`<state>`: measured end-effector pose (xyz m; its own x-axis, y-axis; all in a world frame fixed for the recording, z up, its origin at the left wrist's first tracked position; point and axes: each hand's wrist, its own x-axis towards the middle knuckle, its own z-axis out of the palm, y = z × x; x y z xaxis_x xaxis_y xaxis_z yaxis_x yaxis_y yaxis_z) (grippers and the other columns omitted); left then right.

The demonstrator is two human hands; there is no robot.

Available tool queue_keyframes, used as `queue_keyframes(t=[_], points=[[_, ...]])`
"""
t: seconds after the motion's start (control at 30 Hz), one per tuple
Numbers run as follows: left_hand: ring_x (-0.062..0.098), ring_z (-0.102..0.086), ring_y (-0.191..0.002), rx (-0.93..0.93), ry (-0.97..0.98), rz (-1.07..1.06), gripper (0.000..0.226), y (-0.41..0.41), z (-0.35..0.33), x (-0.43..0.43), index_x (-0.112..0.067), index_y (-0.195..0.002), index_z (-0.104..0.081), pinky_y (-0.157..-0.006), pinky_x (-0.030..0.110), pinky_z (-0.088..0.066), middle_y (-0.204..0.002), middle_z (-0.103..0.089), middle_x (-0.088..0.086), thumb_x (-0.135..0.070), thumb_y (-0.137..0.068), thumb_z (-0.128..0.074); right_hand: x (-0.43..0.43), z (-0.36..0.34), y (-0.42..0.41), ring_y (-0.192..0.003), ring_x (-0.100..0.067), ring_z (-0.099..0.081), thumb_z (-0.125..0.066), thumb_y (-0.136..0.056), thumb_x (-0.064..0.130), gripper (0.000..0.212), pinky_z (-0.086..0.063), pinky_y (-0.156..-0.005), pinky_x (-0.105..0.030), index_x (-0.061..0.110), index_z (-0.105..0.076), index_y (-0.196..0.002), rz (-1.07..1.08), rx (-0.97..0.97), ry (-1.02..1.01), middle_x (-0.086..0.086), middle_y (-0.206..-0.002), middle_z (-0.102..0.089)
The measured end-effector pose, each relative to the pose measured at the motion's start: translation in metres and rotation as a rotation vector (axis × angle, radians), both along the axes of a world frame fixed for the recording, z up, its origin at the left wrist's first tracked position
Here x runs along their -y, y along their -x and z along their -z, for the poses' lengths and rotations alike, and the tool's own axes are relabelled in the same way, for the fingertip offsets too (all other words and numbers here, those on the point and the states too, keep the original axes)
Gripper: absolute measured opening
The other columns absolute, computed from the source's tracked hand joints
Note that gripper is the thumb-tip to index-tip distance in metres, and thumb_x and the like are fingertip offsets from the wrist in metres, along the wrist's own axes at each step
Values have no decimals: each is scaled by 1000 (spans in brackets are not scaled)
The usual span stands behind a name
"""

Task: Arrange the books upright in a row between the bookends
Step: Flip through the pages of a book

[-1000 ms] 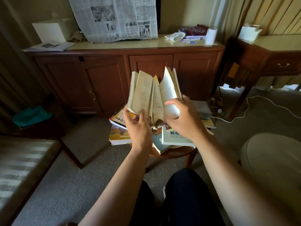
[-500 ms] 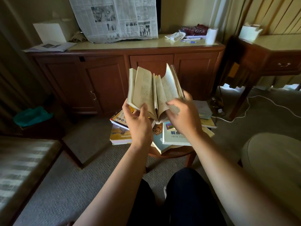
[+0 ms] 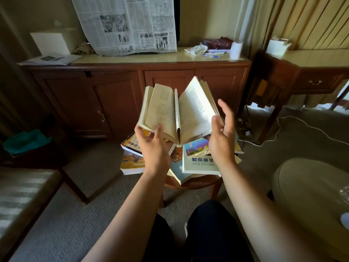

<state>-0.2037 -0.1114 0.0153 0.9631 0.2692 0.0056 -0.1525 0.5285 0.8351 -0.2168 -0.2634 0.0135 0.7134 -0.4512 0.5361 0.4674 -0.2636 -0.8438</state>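
Note:
I hold an open paperback (image 3: 177,112) with yellowed pages in the air above a small round wooden table (image 3: 196,183). My left hand (image 3: 153,146) grips its lower left edge, thumb on the page. My right hand (image 3: 222,135) supports the right half from underneath, its fingers spread and the thumb against the page edge. Beneath the paperback, several books lie flat in an untidy pile (image 3: 188,157) on the table, a white book with dark lettering (image 3: 202,165) on top. No bookends are visible.
A long wooden sideboard (image 3: 132,91) stands behind the table, with a newspaper (image 3: 124,23) hanging over it and papers and a paper roll (image 3: 236,50) on top. A desk (image 3: 309,72) is at right, a cushioned seat (image 3: 311,195) at lower right, a bench (image 3: 24,191) at left.
The paperback has fallen open wider into two halves. My right hand has come off the top of the pages and now sits open under the right half. The left hand holds on.

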Motion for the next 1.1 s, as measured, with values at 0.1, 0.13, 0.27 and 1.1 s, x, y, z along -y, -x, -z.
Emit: queue_keyframes(t=[0.1, 0.13, 0.27, 1.1], points=[[27, -70, -114, 15, -26, -20, 39, 0, -2, 3, -18, -138, -47, -88, 64, -59, -116, -74, -1, -2, -103, -56, -4, 0, 4, -121, 2, -56, -44, -107, 5, 34, -48, -90, -9, 21, -59, -133, 99, 0, 118, -1, -139, -61], [23, -71, -114, 16, -34, -28, 39, 1, -3, 4, -19, -138, -47, -88, 63, -60, -118, -73, -1, -2, -103, -56, -7, 1, 5, -119, -3, -58, -45, -106, 3, 31, -48, -90, -9, 17, -65, -126, 139, 8, 123, -2, -132, -65], [20, -71, -114, 36, -42, -48, 41, 0, -6, 11, -18, -139, -46, -95, 61, -58, -124, -71, 2, -3, -103, -56, -20, 13, 3, -98, -11, -62, -54, -103, 1, 24, -49, -80, -13, 10, -72, -115, 231, 78, 119, -10, -116, -66], [23, -71, -115, 49, -34, -38, 44, -3, -1, 3, -25, -139, -49, -98, 62, -56, -119, -74, -1, -5, -102, -60, -9, 10, -4, -92, -20, -61, -68, -90, 56, 51, -58, -65, -42, 27, -66, -132, 92, -6, 599, -8, -111, -58]])
